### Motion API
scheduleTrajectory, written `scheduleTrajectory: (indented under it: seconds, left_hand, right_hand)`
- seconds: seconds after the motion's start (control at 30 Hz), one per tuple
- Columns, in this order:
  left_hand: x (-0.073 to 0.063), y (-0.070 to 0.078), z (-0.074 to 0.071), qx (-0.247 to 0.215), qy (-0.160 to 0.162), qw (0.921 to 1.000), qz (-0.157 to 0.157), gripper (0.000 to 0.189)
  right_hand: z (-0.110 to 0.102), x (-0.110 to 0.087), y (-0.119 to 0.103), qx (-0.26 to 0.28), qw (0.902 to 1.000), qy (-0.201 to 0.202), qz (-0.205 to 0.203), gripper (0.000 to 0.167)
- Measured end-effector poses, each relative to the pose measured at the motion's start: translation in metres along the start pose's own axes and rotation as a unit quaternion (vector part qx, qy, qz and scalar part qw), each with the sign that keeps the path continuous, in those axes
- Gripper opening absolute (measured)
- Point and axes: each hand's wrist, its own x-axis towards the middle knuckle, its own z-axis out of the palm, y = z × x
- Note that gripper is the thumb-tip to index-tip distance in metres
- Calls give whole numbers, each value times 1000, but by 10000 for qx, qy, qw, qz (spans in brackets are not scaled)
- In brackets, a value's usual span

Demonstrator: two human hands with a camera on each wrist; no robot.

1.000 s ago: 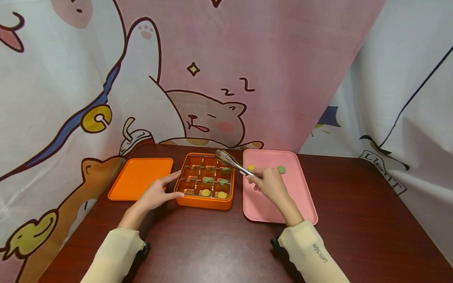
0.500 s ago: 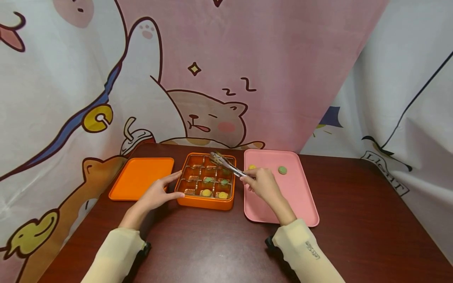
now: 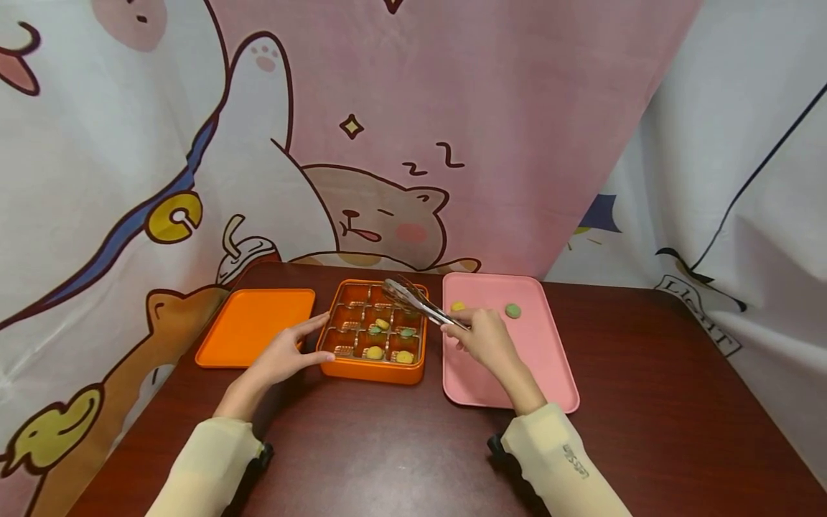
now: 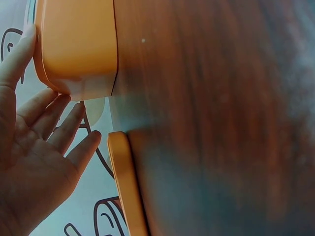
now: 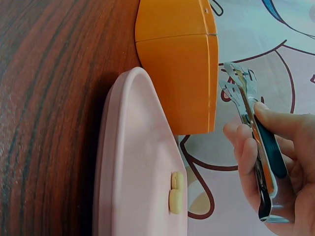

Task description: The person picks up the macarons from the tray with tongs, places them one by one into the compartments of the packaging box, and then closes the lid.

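My right hand holds metal tongs by the handle, their tips parted over the back of the orange box. The box has a clear divided insert. In its middle compartment a small yellow macaron-like sweet overlaps a green one. Another green sweet lies to the right, and two yellow ones sit in the front row. My left hand rests against the box's left side, thumb at the front corner, fingers extended.
A pink tray stands right of the box, with a yellow sweet and a green sweet showing on it. Left of the box lies an orange lid. A patterned cloth hangs behind the table.
A yellow sweet now shows in the box's middle compartment, where only a green one showed before. The tongs have shifted left over the box, and their arms look more parted. The left hand stays put.
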Motion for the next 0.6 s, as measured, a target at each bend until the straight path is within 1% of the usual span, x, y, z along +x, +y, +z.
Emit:
scheduleTrajectory:
  seconds: [0.47,0.6]
  left_hand:
    - [1,1,0,-33,2,10000,-41,80]
    - [1,0,0,-76,6,9999,-75,80]
  right_hand:
    - [-3,-2,-2,18,10000,-33,12,25]
    - [-6,-4,-4,-43,9998,-171,-121,23]
